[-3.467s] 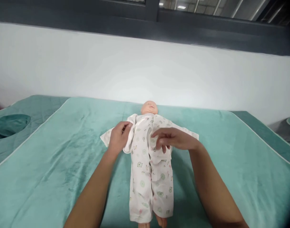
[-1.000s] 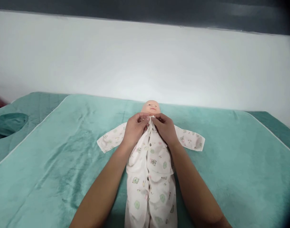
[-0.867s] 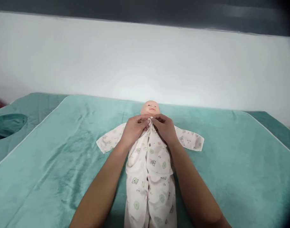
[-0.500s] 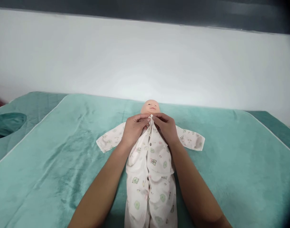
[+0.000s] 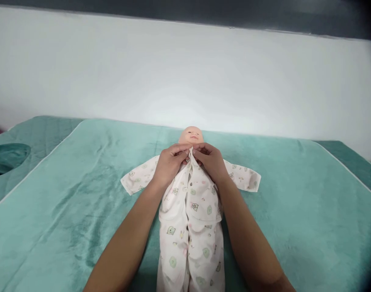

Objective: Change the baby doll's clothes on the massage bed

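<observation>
A baby doll (image 5: 191, 134) lies on its back, its head away from me. It wears a white baby romper (image 5: 200, 202) printed with small green and pink animals; both sleeves spread out sideways. My left hand (image 5: 172, 161) pinches the left edge of the front opening at the collar, just below the doll's chin. Opposite it, my right hand (image 5: 210, 160) pinches the right edge, and the fingertips of both hands nearly meet over the raised cloth. Below them the front edges lie close together, with a small dark snap showing on the chest. The doll's neck is hidden behind my fingers.
A green plush cover (image 5: 91, 182) with white piping lies under the doll, wrinkled on the left. At the far left is a darker green fabric piece (image 5: 9, 158). A white wall (image 5: 185, 77) rises behind the far edge.
Both hands keep their pinch at the collar, with only slight finger movement. The whole view has shifted a little, so everything sits slightly further left and higher.
</observation>
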The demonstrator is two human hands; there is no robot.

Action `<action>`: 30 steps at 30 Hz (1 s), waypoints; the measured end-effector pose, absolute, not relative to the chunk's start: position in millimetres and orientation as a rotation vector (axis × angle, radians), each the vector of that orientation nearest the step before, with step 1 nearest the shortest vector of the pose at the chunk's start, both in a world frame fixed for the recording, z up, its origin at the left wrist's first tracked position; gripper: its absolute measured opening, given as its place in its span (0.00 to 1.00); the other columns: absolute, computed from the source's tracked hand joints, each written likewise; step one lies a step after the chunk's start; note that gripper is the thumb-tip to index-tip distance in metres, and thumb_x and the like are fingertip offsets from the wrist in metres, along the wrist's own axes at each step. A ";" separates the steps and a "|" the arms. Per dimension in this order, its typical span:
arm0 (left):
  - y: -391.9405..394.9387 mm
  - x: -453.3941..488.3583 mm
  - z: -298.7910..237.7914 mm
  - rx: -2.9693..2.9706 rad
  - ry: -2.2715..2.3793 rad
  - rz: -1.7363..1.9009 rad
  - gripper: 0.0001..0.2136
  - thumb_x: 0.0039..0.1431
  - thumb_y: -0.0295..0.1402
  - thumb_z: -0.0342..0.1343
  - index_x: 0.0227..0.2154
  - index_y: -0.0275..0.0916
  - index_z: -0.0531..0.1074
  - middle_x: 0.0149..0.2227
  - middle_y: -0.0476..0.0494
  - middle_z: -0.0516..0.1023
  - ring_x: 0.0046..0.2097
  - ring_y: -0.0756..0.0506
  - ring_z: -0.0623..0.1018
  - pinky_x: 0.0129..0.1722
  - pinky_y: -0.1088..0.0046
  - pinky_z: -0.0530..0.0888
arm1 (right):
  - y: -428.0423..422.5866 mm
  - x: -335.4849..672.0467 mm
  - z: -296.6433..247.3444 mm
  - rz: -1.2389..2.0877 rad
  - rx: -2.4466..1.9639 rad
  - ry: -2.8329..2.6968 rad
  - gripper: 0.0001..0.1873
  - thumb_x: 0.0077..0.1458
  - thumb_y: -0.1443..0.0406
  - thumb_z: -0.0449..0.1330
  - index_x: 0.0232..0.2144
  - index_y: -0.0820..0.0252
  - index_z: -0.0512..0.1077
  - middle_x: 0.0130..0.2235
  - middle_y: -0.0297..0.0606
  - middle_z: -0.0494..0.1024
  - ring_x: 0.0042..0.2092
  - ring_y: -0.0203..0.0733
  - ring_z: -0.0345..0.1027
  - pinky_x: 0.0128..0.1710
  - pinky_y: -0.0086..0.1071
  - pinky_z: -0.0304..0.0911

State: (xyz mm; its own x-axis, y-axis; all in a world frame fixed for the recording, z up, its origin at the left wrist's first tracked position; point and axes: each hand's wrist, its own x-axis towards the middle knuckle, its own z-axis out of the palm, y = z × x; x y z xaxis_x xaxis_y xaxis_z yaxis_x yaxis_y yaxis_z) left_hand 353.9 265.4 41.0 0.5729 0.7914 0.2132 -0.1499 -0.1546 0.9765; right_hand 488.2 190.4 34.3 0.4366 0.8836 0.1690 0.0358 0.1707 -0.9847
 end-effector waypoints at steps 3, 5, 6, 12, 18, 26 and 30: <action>265.8 352.3 42.4 1.508 0.570 0.886 0.11 0.54 0.33 0.60 0.40 0.40 0.81 0.41 0.43 0.77 0.33 0.51 0.72 0.34 0.76 0.69 | 188.9 485.3 37.1 0.700 -1.316 -0.997 0.15 0.49 0.57 0.65 0.35 0.61 0.72 0.33 0.35 0.74 0.35 0.35 0.66 0.34 0.28 0.61; 266.3 351.1 43.2 1.502 0.574 0.866 0.11 0.54 0.33 0.60 0.40 0.40 0.81 0.37 0.44 0.78 0.32 0.51 0.72 0.35 0.76 0.69 | 188.1 483.8 38.3 0.666 -1.354 -1.024 0.15 0.49 0.57 0.65 0.35 0.60 0.71 0.34 0.34 0.74 0.35 0.35 0.66 0.35 0.27 0.61; 266.6 350.7 43.4 1.496 0.575 0.857 0.11 0.55 0.34 0.60 0.40 0.39 0.81 0.35 0.44 0.78 0.32 0.51 0.72 0.35 0.75 0.69 | 187.8 483.0 38.7 0.646 -1.375 -1.035 0.14 0.49 0.57 0.65 0.35 0.60 0.71 0.34 0.34 0.73 0.35 0.35 0.65 0.35 0.27 0.61; 266.7 351.8 40.5 1.446 0.602 0.851 0.17 0.53 0.41 0.63 0.44 0.37 0.79 0.36 0.42 0.78 0.33 0.50 0.73 0.34 0.76 0.69 | 188.7 480.1 37.9 0.499 -1.459 -1.151 0.13 0.51 0.57 0.63 0.36 0.60 0.70 0.34 0.34 0.73 0.33 0.34 0.65 0.35 0.29 0.62; 267.4 354.5 37.4 1.382 0.553 0.915 0.15 0.53 0.36 0.64 0.43 0.36 0.77 0.39 0.42 0.78 0.29 0.54 0.70 0.27 0.79 0.67 | 188.6 485.4 38.0 0.583 -1.420 -1.183 0.14 0.50 0.60 0.63 0.38 0.59 0.69 0.35 0.33 0.72 0.34 0.34 0.63 0.35 0.29 0.61; 269.5 353.6 36.3 1.266 0.530 0.916 0.12 0.49 0.31 0.64 0.37 0.37 0.72 0.34 0.48 0.75 0.23 0.56 0.66 0.22 0.80 0.62 | 187.3 488.7 39.4 0.708 -1.341 -1.124 0.14 0.50 0.60 0.64 0.38 0.58 0.67 0.30 0.30 0.67 0.30 0.32 0.60 0.31 0.27 0.57; 270.1 352.2 37.8 1.288 0.500 0.881 0.12 0.49 0.31 0.64 0.36 0.38 0.69 0.30 0.51 0.72 0.23 0.56 0.67 0.21 0.80 0.62 | 190.9 489.5 36.2 0.801 -1.238 -1.036 0.13 0.55 0.56 0.60 0.35 0.59 0.66 0.27 0.30 0.66 0.26 0.31 0.58 0.27 0.27 0.56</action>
